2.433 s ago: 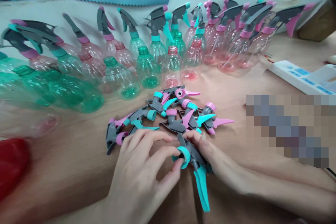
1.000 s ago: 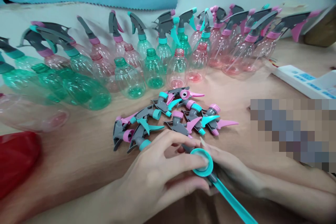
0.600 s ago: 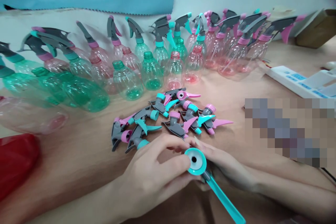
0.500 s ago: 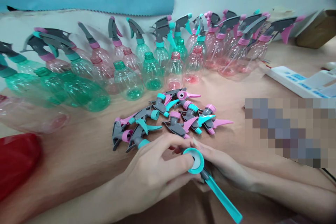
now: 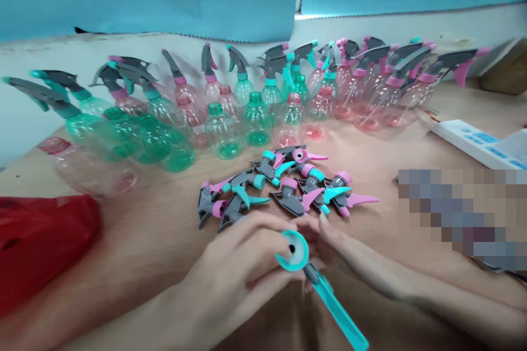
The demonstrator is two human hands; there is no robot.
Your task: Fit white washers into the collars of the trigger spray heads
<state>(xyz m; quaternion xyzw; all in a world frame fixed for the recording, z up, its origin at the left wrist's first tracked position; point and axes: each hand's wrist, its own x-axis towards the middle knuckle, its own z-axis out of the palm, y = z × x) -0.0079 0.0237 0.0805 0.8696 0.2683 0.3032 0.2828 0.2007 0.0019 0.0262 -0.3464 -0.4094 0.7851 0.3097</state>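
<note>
My left hand [image 5: 242, 263] is closed on a trigger spray head [image 5: 315, 273], a finger at the rim of its turquoise collar. The collar's round opening faces me, with a dark hole in its white inside. The long turquoise trigger points down to the right. Beside it on the right, my right hand [image 5: 341, 252] is half curled, its thumb raised and apart from the collar; its other fingers are partly hidden behind the spray head. Just beyond both hands lies a pile of loose spray heads [image 5: 290, 202], grey with pink or turquoise collars and triggers.
Green and pink clear bottles [image 5: 257, 126] stand across the back, several topped with spray heads. An uncapped pink bottle [image 5: 88, 167] lies on its side at left, near a red bag [image 5: 45, 247]. A white power strip [image 5: 473, 140] lies at right, by a blurred-out patch.
My view has shifted, so the bottles and pile sit further right. The spray head has moved left with my left hand, and my right thumb has come away from its collar.
</note>
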